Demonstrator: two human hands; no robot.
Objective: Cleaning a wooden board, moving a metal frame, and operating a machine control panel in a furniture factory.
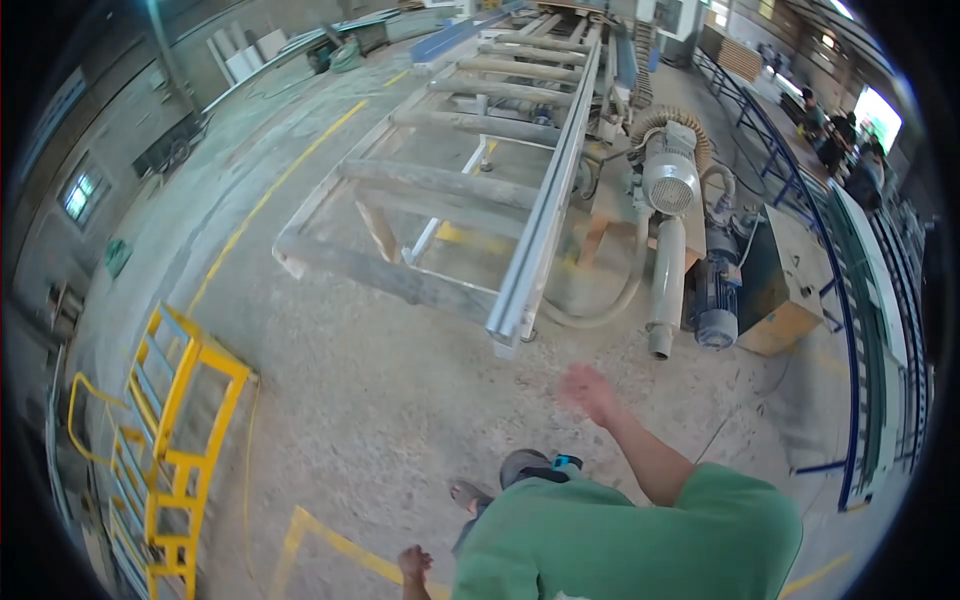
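My right hand (588,395) is stretched out over the concrete floor, blurred by motion, with its fingers spread and nothing seen in it. It is nearest to the front corner of a long metal frame with crossbars (400,270), and apart from it. Low in the view, my left hand (415,562) hangs beside my body above a yellow floor line (345,550). Its fingers look bent, but they are too small to make out, and no object shows in it. A green garment (620,540) covers my body, and one sandalled foot (468,494) shows on the floor.
Yellow steps with blue-grey treads (190,430) stand at the left. Right of the frame are a grey motor (672,170), a pale pipe (667,290), a blue motor (717,300) and a box-shaped cabinet (785,285). A blue-legged conveyor (850,350) runs along the right, with people (840,140) beyond.
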